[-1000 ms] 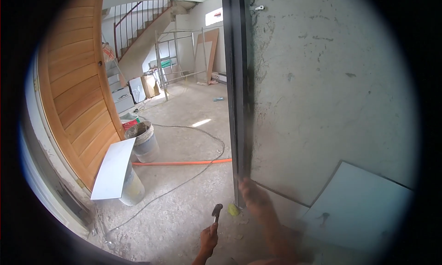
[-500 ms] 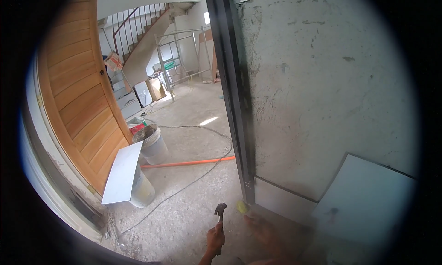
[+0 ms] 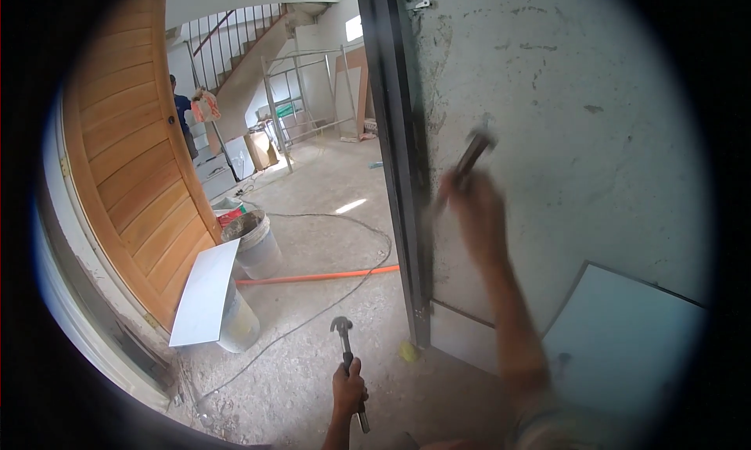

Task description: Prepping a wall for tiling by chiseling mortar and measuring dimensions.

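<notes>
Two buckets stand on the dusty concrete floor (image 3: 313, 348) near the open wooden door (image 3: 129, 168). The farther, grey bucket (image 3: 254, 243) is crusted with grey mortar around its rim; what lies inside cannot be told. The nearer, pale bucket (image 3: 237, 322) is mostly hidden behind a white tile (image 3: 205, 292) that leans against it, so its contents do not show.

An orange hose (image 3: 317, 276) runs across the floor from the buckets toward the dark metal door frame (image 3: 399, 161), and a thin grey cable (image 3: 344, 290) loops over the floor beside it. A small yellow object (image 3: 407, 351) lies at the foot of the frame. To the right of the frame rises a rough grey plastered wall (image 3: 547, 121), with a large pale tile (image 3: 626, 340) leaning against its base. Farther back stand a metal scaffold (image 3: 301, 98) and a staircase (image 3: 235, 43), and a person in blue (image 3: 184, 118) is partly hidden behind the door.

The left hand (image 3: 349, 387) is low in the picture, closed around the handle of a claw hammer (image 3: 344, 348) whose head points up and away from the person. The right hand (image 3: 473, 215) is raised against the wall just beside the frame, blurred, closed around a slim dark metal tool (image 3: 472, 154) that sticks up from the fist; its tip is at the plaster, though touch cannot be told.
</notes>
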